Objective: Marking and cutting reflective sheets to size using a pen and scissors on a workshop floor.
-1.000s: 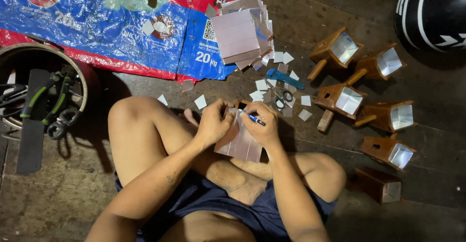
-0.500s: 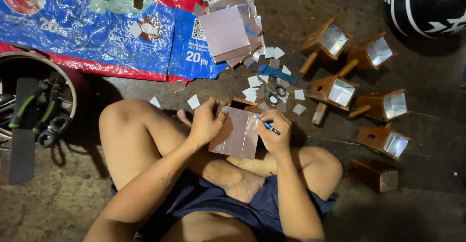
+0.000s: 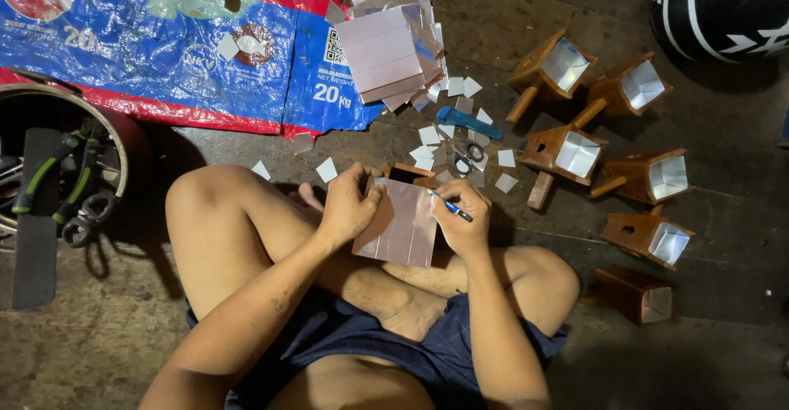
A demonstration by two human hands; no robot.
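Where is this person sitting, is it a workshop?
Probably a home workshop floor. The person sits on bare ground beside a row of small wooden boxes, cut shiny sheets on a plastic sack, and a tub of tools.

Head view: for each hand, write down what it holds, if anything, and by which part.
The left hand holds a pinkish sheet by its upper left edge. The right hand holds a blue pen around its middle, tip on the sheet.
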